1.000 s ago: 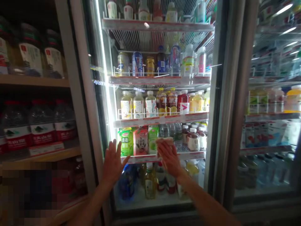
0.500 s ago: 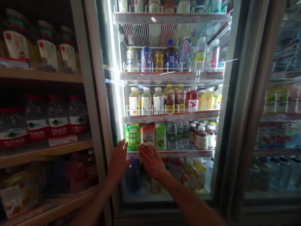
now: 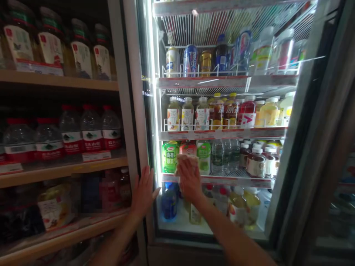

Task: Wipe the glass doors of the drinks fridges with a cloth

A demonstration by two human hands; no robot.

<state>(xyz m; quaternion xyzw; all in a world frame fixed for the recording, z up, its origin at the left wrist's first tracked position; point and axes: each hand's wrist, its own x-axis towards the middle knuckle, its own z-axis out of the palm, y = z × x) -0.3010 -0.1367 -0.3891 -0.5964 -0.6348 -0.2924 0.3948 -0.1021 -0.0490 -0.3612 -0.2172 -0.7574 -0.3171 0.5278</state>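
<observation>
A pale cloth (image 3: 189, 158) lies against the glass door of a lit drinks fridge, under the fingers of my right hand (image 3: 190, 183). The cloth is partly hidden by that hand and covers most of a red-orange drink pack (image 3: 187, 147) behind the glass. To its left shows a green drink pack (image 3: 169, 157), to its right a lighter green one (image 3: 203, 157). My left hand (image 3: 142, 192) rests with fingers stretched out and thumb apart on the left side of the door frame (image 3: 142, 140), holding nothing.
Wooden shelves (image 3: 69, 79) with rows of bottles stand to the left. Inside the fridge, wire shelves hold cans (image 3: 190, 61), tea bottles (image 3: 173, 114) and water bottles (image 3: 217, 155). At the right runs a dark door edge (image 3: 313, 140), with another fridge beyond it.
The view has shifted, so the fridge appears farther right. My right hand has moved the cloth upward over the red-orange pack. My left hand has slid left, toward the door frame.
</observation>
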